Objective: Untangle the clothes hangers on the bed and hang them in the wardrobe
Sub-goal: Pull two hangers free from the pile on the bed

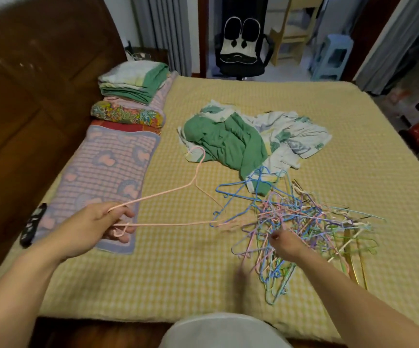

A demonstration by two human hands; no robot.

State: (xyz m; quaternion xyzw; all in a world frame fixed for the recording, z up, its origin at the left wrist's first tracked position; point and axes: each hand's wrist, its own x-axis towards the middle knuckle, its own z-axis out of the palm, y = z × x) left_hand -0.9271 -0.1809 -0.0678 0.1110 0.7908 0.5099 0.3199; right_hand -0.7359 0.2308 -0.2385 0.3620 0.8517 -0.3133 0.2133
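Pale fabric [224, 331] fills the bottom centre of the frame, closest to the camera, with both forearms reaching out above it over the bed [178, 280] and its yellow checked cover. At centre left, the left hand [98, 226] curls its fingers round one end of a pink hanger [168, 190]; that grip is closed on the wire, the small end loop hanging below the fingers. From the grip the hanger stretches right and upward, its hook lying against the crumpled green and white cloth [231, 141] in the middle of the bed, while its lower bar runs right to the edge of the tangled pile of hangers [303, 224]. This pile of blue, pink, green and white wire lies at centre right, partly overlapping the lower corner of the cloth. The right hand [285, 243] is sunk into the near side of the pile, its fingers hidden among the wires, so I cannot tell whether this grip is closed on anything. Along the left side a pink and purple patterned pillow [108, 177] lies by the wooden headboard [35, 96], with folded bedding [133, 81] stacked behind it at upper left. A dark chair [243, 46] stands beyond the bed at top centre.
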